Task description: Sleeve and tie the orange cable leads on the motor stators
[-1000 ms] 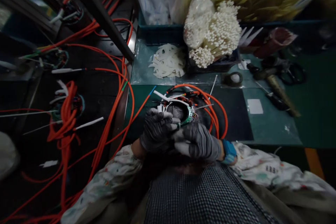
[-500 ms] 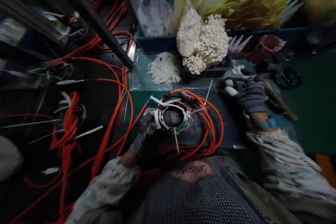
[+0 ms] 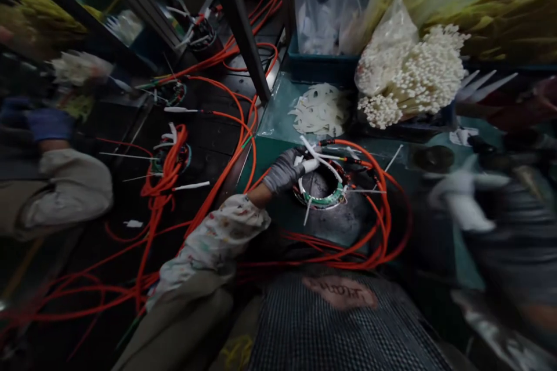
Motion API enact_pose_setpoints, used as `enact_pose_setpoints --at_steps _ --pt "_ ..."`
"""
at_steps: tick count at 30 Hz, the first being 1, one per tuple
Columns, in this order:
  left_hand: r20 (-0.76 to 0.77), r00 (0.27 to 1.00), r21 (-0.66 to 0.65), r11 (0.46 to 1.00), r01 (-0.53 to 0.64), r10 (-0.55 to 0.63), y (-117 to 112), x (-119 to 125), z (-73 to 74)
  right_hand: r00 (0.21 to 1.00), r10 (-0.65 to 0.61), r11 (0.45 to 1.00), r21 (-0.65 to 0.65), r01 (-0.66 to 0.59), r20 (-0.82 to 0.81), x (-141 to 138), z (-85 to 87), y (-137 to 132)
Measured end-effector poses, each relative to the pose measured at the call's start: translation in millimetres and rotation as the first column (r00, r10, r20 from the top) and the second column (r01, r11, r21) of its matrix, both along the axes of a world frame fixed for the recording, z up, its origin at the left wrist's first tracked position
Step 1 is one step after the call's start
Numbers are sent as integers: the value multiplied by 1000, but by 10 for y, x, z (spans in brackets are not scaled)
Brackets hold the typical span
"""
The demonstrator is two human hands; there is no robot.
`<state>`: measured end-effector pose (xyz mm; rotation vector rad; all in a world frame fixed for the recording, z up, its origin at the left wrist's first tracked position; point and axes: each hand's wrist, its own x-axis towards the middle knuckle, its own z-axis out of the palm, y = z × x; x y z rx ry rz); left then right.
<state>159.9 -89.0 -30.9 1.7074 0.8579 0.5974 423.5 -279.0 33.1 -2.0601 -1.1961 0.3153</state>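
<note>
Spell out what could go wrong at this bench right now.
The orange cables loop beside the ring and run close to the apron; a snag might drag the ring from under the left hand.

The thin white strip jutting from the ring's near side could get bent.

The bundle of white-tipped sticks leans forward and may spill if bumped.

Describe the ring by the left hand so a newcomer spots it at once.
Start at the green table, right of the dark surface strewn with orange cables. In front of the flat white pieces lies a wired ring with a green near edge. Unlike rings on the dark surface, it's touched by the gloved left hand.
</note>
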Motion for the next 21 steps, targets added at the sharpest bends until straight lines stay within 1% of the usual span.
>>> enact_pose_setpoints --at_steps 1,2,3,4,5,7,9,11,13,14,16,19,21 --pt "13 1000 -25 1000 16 -16 35 22 12 993 100 994 47 -97 -66 -229 -22 -111" --pt "37 999 -63 998 30 -27 47 36 25 958 234 971 93 -221 -165 -448 -87 -203" --pt "62 997 -91 995 41 -36 29 39 37 925 329 939 172 -299 -189 -643 -184 -273" --pt "77 996 -82 996 38 -32 -22 28 43 906 391 913 195 -359 -162 -807 -297 -323" --pt "86 996 -52 998 23 -19 -103 1 42 899 415 899 218 -381 -140 -933 -411 -358" --pt "80 996 69 997 -41 36 -340 -94 15 900 427 889 223 -399 -92 -1075 -587 -407" --pt "41 995 252 963 -96 88 -617 -220 -33 891 447 882 207 -424 -82 -1106 -657 -461" --pt "15 991 428 895 -124 131 -864 -333 -80 878 475 868 196 -456 -62 -1087 -637 -522" --pt "29 987 524 839 -150 158 -1036 -405 -113 877 480 863 192 -467 -21 -1065 -569 -566" --pt "39 986 544 824 -156 161 -1090 -424 -125 876 482 861 186 -473 1 -1061 -531 -577" --pt "44 990 562 815 -137 136 -1147 -440 -143 869 494 859 146 -491 15 -1066 -457 -574" --pt "62 995 587 803 -103 82 -1157 -443 -170 857 514 855 90 -510 -23 -1092 -361 -528" --pt "83 994 607 787 -111 76 -1146 -444 -185 866 500 864 79 -498 -16 -1104 -311 -495"
